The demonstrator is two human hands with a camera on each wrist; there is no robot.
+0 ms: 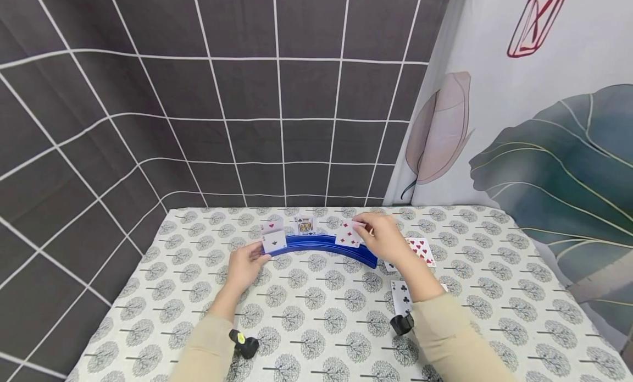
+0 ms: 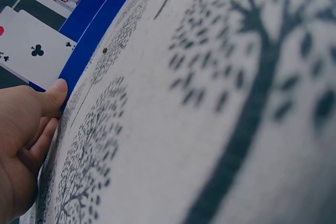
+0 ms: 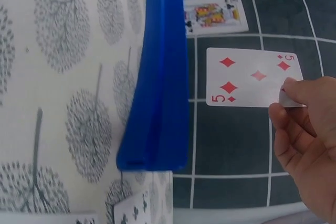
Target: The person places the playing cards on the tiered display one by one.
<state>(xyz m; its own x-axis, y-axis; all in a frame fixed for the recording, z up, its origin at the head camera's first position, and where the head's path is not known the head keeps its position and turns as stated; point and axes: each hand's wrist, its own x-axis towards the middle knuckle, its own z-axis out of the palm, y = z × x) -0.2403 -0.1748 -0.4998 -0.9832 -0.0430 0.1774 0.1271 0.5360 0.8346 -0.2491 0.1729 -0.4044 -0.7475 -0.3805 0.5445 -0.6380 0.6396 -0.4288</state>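
Observation:
A curved blue playing card holder stands on the table, bowing away from me. My left hand grips its left end, with the thumb on the holder's front edge. An ace of clubs stands in the holder by that hand, in front of a hearts card. Farther along, a king of clubs is upright near the middle. My right hand pinches a five of diamonds at one corner between thumb and fingers. In the right wrist view, a gap shows between this card and the holder.
Right of the holder, a hearts card lies face up on the patterned tablecloth. Closer to me is a clubs card, partly covered by the right forearm. A dark gridded curtain hangs behind the table.

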